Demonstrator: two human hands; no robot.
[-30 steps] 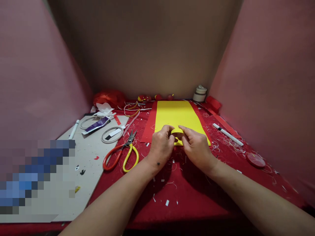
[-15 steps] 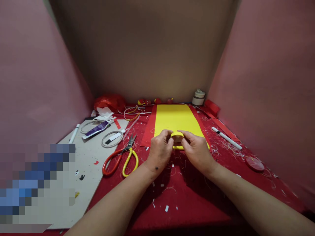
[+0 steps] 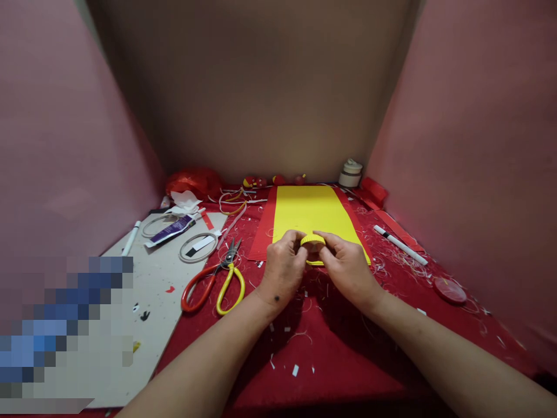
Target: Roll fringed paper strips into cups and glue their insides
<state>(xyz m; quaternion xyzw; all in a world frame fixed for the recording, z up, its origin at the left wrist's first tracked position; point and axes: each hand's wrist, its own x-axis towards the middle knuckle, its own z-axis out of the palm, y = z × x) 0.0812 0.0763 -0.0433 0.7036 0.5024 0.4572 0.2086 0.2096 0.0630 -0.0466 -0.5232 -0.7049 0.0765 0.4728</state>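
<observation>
Between my two hands a ribbed yellow paper strip [image 3: 313, 238] bends into an arch, ribs facing out. My left hand [image 3: 285, 264] pinches its left end, fingers closed. The right end is held by my right hand [image 3: 348, 264], thumb and fingers closed on it. Both hands are over the near edge of a yellow sheet [image 3: 311, 209], which lies on red corrugated sheets [image 3: 260, 249]. Left of my left hand lie scissors [image 3: 230, 258] with one red and one yellow handle, blades pointing away. My fingers hide the strip's ends.
On the left, a grey board [image 3: 161, 313] carries a purple tube [image 3: 172, 229] and grey rings. A white marker [image 3: 400, 245] and a round lid-like disc [image 3: 451, 289] lie right. At the back are a red bag [image 3: 195, 181], small red-and-yellow pieces [image 3: 278, 180] and a white jar [image 3: 350, 174].
The yellow strip has bowed into a taller arch, showing more of its hollow underside. My hands have barely shifted.
</observation>
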